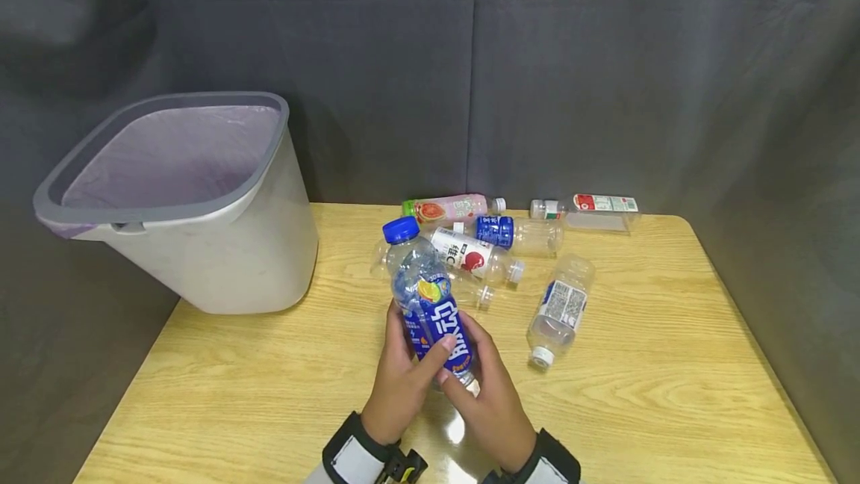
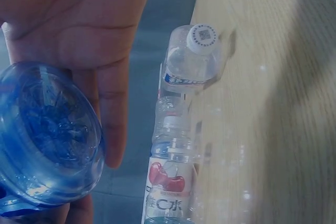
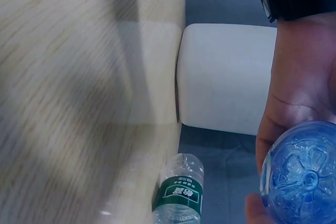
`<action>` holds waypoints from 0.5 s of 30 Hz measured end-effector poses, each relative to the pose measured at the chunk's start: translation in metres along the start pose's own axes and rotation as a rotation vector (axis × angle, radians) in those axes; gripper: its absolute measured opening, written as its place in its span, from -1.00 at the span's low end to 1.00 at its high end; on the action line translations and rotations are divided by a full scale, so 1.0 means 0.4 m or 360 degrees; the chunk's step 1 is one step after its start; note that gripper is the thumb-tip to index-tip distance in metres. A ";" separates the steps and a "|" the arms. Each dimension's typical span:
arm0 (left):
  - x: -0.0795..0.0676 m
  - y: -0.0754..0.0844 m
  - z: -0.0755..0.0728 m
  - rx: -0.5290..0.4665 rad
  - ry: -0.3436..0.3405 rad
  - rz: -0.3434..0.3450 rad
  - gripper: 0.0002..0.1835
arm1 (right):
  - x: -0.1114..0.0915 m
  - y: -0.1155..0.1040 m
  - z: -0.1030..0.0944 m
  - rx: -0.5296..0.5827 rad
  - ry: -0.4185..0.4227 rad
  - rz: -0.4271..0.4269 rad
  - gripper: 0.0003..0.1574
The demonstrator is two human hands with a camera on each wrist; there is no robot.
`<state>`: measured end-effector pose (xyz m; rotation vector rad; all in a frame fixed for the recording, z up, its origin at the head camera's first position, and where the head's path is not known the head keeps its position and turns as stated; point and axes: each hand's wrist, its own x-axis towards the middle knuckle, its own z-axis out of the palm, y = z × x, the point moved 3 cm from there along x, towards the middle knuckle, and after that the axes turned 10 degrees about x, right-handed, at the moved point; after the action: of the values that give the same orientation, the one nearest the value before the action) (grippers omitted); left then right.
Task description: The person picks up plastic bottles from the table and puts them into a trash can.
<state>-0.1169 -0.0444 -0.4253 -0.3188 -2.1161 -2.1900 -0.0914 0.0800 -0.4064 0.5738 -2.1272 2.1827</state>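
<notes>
One white bin [image 1: 258,267] with a grey rim and a pale purple liner [image 1: 175,151] stands at the far left of the table [image 1: 672,334]. Right of it and nearer, the left hand [image 1: 396,391] holds the left side of a blue-capped bottle [image 1: 430,290], its thumb laid across the blue label and its fingers behind, pinching the body between them. The bottle is within the grasp of both hands, gripped low and seemingly lifted off the table. Its long axis slants from the base, near and right, to the cap, far and left; the bin lies farther left, and the left hand is the nearer one to it. The right hand [image 1: 493,405] grips the bottle's lower right side, thumb by the base; where its hidden fingertips end I cannot tell.

Beyond the hands lie a pink-labelled bottle [image 1: 457,208], a white-labelled bottle [image 1: 466,252] with red fruit on it, and a blue-labelled bottle [image 1: 520,235]. Farther right, a clear bottle [image 1: 563,308] lies apart, its white cap toward the near left. At the far edge rests a clear container [image 1: 605,204] with a red, white and green label.
</notes>
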 end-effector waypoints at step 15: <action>0.027 0.157 -0.069 0.0230 0.0092 0.0134 -0.15 | 0.035 0.004 -0.068 -0.0399 -0.0064 -0.0351 -0.29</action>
<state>-0.1173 -0.0737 -0.3624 -0.3229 -2.1730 -1.9643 -0.1111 0.1034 -0.4036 0.7931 -2.1913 1.7734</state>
